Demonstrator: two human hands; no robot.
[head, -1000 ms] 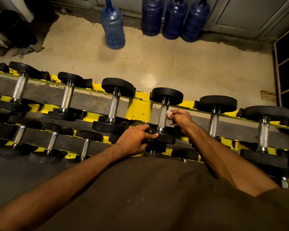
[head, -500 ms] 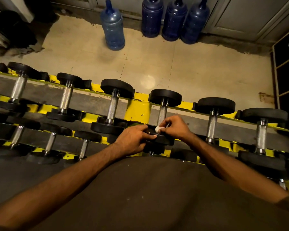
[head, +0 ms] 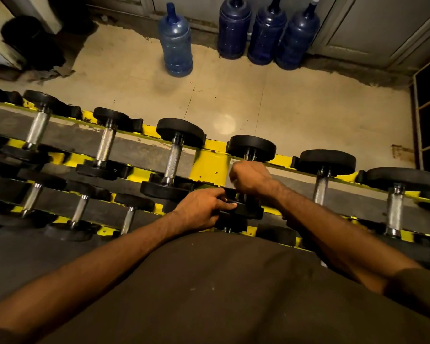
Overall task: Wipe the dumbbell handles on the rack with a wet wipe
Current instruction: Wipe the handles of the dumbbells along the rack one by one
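Head view: In the middle of the frame, the right hand (head: 252, 178) is closing in a fist round the handle (head: 249, 154) of the fourth dumbbell (head: 251, 146) along the top row of the yellow rack (head: 210, 167). Only a short stub of metal is showing above the knuckles, just under the far black head. The wet wipe is not showing. It is probably lying inside the fist against the metal, but the frame cannot confirm that.

The left hand (head: 204, 209), just below and left of centre, is holding the near head of the same dumbbell. Its fingers (head: 227, 202) are curling over the rim, apparently steadying the weight against rolling in its cradle.

The step in hand looks like the rubbing of this one handle, with the fist working near its far end. The neighbouring handle to the left (head: 172, 162) and the one to the right (head: 319, 192) are lying bare and untouched by either hand. The lower rows at the lower left of the frame are lying bare too, so much of the rack may be waiting.

The next move is likely asking for a stroke back down the knurled grip towards the near head, with some twist so the underside is reached. After that, both hands would be shifting to a neighbouring dumbbell. Blue water bottles (head: 175, 43) are standing on the floor at the top of the frame, well apart from the work.
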